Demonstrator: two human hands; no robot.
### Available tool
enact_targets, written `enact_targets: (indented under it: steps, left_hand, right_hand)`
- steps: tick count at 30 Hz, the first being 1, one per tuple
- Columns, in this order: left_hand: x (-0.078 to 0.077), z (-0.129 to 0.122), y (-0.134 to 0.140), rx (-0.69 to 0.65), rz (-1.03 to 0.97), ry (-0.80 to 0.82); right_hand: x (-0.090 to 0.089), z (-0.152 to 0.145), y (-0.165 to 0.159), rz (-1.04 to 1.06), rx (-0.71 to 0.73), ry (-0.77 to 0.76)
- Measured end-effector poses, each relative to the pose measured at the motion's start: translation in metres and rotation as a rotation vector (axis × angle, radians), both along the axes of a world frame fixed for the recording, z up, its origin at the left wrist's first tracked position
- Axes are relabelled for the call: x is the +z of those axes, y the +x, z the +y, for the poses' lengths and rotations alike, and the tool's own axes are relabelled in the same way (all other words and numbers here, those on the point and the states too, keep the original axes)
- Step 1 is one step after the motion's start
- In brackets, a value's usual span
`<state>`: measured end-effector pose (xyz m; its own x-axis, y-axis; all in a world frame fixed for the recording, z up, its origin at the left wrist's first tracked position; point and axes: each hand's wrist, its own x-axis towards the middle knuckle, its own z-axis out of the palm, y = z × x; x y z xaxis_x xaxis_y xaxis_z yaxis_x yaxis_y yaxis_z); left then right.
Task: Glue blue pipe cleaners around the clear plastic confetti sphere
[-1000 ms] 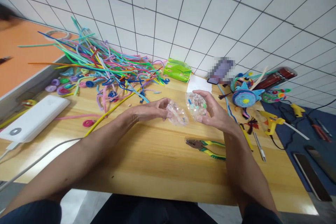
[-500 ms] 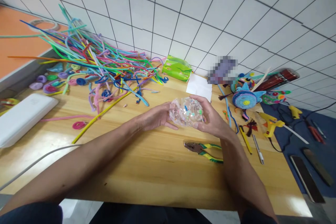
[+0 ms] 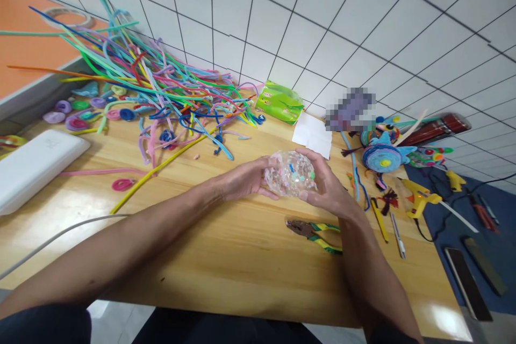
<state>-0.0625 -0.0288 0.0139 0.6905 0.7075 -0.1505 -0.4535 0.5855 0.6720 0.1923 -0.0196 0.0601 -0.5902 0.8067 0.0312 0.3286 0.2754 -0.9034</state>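
Between my two hands, over the middle of the wooden table (image 3: 226, 258), is a clear, rounded lump (image 3: 294, 173) with small coloured bits in it; its exact kind does not show. My left hand (image 3: 252, 178) grips its left side, thumb and fingers around the edge. Around the right side curls my right hand (image 3: 322, 185), with its thumb at the lower front. Pliers (image 3: 312, 232) with green and yellow handles lie just below, partly hidden by my right forearm. A white paper sheet (image 3: 312, 133) lies behind the lump.
A heap of coloured pipe cleaners (image 3: 161, 86) spreads across the back left. A white case (image 3: 40, 169) stands at the left edge. On the right are a blue craft figure (image 3: 382, 158), a yellow glue gun (image 3: 419, 199), a yellow cutter (image 3: 379, 220) and a pen (image 3: 398, 236). A green packet (image 3: 279, 102) leans by the wall.
The clear lump has turned slightly in my hands, showing a rounder face. Both hands keep their hold. The whole view has shifted and tilted a little.
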Motion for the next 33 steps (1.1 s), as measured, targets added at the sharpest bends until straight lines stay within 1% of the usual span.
enact_targets:
  steps: [5, 9, 15, 17, 18, 20, 22, 24, 27, 33]
  left_hand:
    - [-0.003, 0.0, 0.003, 0.001, -0.01, 0.004]
    - [-0.001, -0.002, 0.004, 0.027, 0.002, 0.005]
    - [0.01, -0.014, 0.008, 0.186, 0.047, 0.027]
    - [0.012, -0.016, 0.009, 0.231, 0.096, 0.037]
    - [0.012, -0.017, 0.009, 0.259, 0.121, 0.053]
    - [0.011, -0.017, 0.01, 0.316, 0.172, 0.112]
    - [0.01, -0.017, 0.01, 0.35, 0.207, 0.182]
    - [0.01, -0.018, 0.011, 0.348, 0.223, 0.244]
    - [0.013, -0.022, 0.012, 0.327, 0.227, 0.314]
    - [0.014, -0.029, 0.012, 0.352, 0.25, 0.441]
  right_hand:
    - [-0.002, 0.0, -0.002, -0.003, -0.024, -0.015]
    - [-0.003, 0.001, -0.003, 0.008, -0.003, -0.038]
    - [-0.001, 0.0, -0.002, -0.036, 0.046, 0.011]
    - [0.001, -0.002, -0.005, -0.008, 0.054, -0.01]
    - [0.002, -0.004, -0.007, 0.022, 0.044, -0.032]
    - [0.003, -0.008, -0.014, 0.061, -0.02, -0.063]
    - [0.002, -0.013, -0.02, 0.051, -0.112, -0.046]
    - [0.001, -0.017, -0.025, 0.02, -0.17, -0.013]
    - [-0.001, -0.021, -0.028, 0.011, -0.178, 0.002]
    - [-0.001, -0.026, -0.029, 0.04, -0.157, 0.011]
